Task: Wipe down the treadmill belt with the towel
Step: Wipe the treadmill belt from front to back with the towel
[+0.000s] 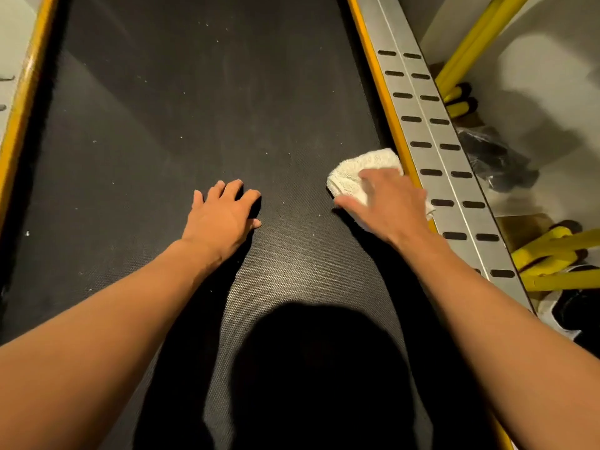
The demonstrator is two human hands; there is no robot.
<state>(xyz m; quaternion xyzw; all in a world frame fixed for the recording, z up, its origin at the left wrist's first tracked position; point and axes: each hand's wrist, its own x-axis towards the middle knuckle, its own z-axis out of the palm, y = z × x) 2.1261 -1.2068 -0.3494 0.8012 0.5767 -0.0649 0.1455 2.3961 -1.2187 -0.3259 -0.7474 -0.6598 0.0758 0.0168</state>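
Dark, finely textured treadmill belt [194, 92] fills most of what we see, dotted with pale specks and bordered on the right by a yellow strip [373, 69]. Beyond that strip runs a slotted metal side rail [431, 134], with yellow tubes [470, 37] past it. We rest our left hand [220, 216] flat on the middle of the belt, its fingers [227, 190] spread apart and holding nothing. Our right hand [389, 203] presses down on the white towel [360, 167], which lies bunched on the belt close against the yellow strip. That hand is blurred, but its fingers look laid fairly straight over the cloth, thumb stretched leftward. Our shadow [318, 368] falls across the near belt.
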